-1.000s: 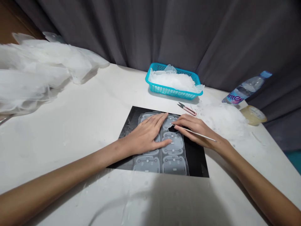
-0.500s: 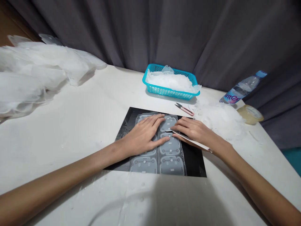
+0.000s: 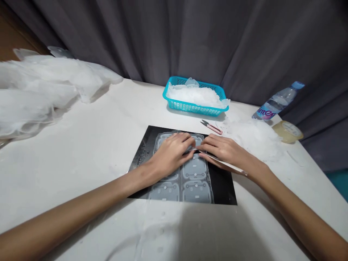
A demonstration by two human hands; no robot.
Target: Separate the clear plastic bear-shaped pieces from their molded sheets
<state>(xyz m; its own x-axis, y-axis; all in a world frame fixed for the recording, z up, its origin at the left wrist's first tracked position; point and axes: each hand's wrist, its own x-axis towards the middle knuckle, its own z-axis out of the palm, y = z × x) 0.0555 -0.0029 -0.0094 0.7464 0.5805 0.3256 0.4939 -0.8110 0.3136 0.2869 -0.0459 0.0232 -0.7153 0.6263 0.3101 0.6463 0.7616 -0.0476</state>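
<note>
A clear moulded plastic sheet [image 3: 194,166], marked with several rounded-rectangle shapes, lies on a black mat [image 3: 221,186]. My left hand [image 3: 174,150] rests over its upper part, thumb and fingers pinched together on the plastic beside the tool's tip. Held in my right hand [image 3: 224,152] is a slim, flat, pale tool [image 3: 231,166] with a dark tip; its exact kind is unclear. The tip points left into the sheet, close to my left fingertips, which partly hide it. Both hands nearly touch.
Pink-handled thread snips [image 3: 212,127] lie behind the mat. A turquoise basket [image 3: 195,108] holds white translucent pieces. At right are a loose translucent pile [image 3: 255,137], a water bottle [image 3: 277,103] and a tape roll [image 3: 288,132]. A large translucent heap [image 3: 49,87] covers the left back.
My left hand has gone from lying flat with fingers spread to a curled pinch on the plastic near the tool's tip. My right hand keeps the tool in nearly the same place.
</note>
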